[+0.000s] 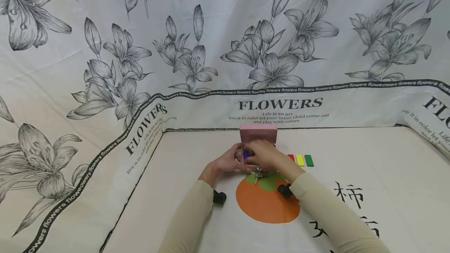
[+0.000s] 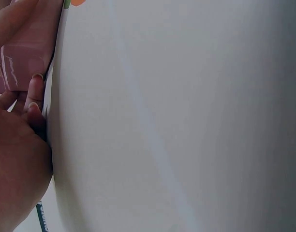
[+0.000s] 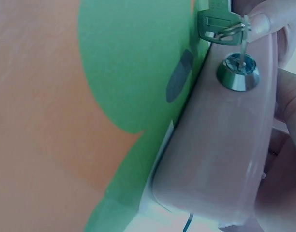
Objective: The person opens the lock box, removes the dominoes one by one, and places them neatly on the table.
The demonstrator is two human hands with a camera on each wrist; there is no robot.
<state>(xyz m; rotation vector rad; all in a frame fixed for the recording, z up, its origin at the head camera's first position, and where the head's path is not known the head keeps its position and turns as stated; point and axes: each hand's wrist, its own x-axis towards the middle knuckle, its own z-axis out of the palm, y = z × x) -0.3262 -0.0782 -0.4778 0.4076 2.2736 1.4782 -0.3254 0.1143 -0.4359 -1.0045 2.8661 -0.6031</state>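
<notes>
While my left hand [image 1: 226,162] grips the pink box [image 1: 258,132] at twelve o'clock, my right hand [image 1: 263,154] reaches into it. I cannot tell whether it holds the purple item [image 1: 247,154].

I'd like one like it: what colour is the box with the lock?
The box is pink; the head view shows its colour best.

Draped booth round a worktop, wider room can't be told: lily-print drape [image 1: 218,65] walls far, left and right sides, pale cover [image 1: 372,159] carries orange fruit print [image 1: 261,204], black characters [image 1: 355,196].
</notes>
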